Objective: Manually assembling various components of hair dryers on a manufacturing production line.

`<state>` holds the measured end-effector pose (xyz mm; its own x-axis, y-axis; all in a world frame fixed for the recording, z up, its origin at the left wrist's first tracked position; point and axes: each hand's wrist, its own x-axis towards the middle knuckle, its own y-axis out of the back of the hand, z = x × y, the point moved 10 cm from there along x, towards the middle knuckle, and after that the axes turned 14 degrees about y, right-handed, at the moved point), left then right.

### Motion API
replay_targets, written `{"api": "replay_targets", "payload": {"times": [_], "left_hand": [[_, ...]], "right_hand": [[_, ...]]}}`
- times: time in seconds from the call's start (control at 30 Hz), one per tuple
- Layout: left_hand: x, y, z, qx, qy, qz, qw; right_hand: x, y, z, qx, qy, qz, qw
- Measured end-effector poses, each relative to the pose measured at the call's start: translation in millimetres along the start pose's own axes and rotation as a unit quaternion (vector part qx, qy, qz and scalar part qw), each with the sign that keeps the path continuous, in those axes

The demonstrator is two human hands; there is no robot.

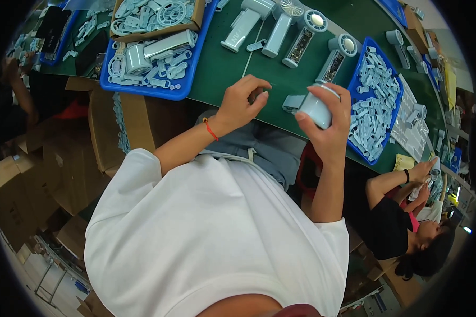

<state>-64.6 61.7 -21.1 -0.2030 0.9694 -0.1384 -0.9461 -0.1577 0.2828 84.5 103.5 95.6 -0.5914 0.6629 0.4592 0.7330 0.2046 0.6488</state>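
My right hand (333,116) is wrapped round a pale blue handheld fan (318,107), thumb on one side and fingers over the other, at the table's near edge. My left hand (243,100) hovers over the same edge, fingers loosely curled and thumb apart, with nothing visible in it. Beyond my hands several more fans lie in a row. One fan (301,42) and its neighbour (336,58) have open handles with inner parts showing. A fan with a closed handle (277,34) lies to their left.
A blue tray (184,90) at left holds loose pale blue parts and a cardboard box of more parts. Another blue tray (358,145), at right, is filled with small handle pieces. A person in black (388,222) works further right. Cardboard boxes (63,164) stand at left.
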Motion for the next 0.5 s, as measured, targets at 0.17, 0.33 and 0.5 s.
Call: {"api": "replay_targets", "payload": {"times": [0.17, 0.33, 0.5], "left_hand": [[-17, -19, 71, 0.006, -0.136, -0.036, 0.99], [-16, -45, 85, 0.058, -0.06, -0.174, 0.981], [-16, -53, 65, -0.078, 0.083, -0.265, 0.958]], "right_hand": [[1, 19, 26, 0.094, -0.106, 0.063, 0.988], [14, 18, 16, 0.1, -0.142, 0.038, 0.984], [25, 12, 2, 0.114, -0.088, 0.007, 0.99]]}}
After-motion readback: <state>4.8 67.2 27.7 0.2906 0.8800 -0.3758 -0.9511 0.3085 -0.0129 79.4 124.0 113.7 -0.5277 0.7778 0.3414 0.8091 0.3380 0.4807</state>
